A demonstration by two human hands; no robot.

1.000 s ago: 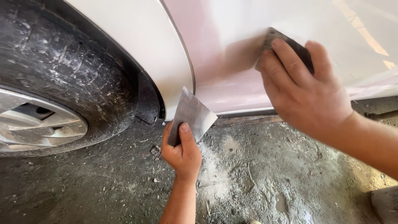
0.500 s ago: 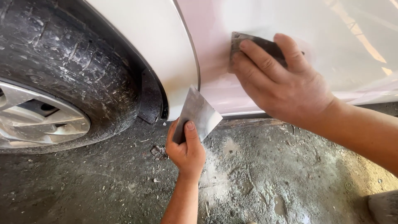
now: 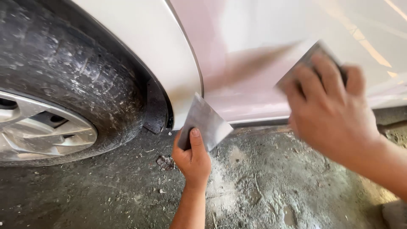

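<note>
My left hand (image 3: 193,156) grips a flat grey metal scraper blade (image 3: 206,121), held up near the lower edge of a white car body panel (image 3: 254,55) with a pinkish filler patch. My right hand (image 3: 333,116) is blurred with motion and presses a dark sanding block (image 3: 299,68) flat against the panel, right of the pink patch. The block is mostly hidden under my fingers.
A dusty black tyre (image 3: 72,80) with a silver wheel (image 3: 38,131) fills the left side, under the wheel arch. The ground is rough concrete (image 3: 263,186) with pale dust and small debris below the panel.
My right hand has slid the sanding block left along the panel and then back to the right. My left hand with the scraper has stayed nearly still.
</note>
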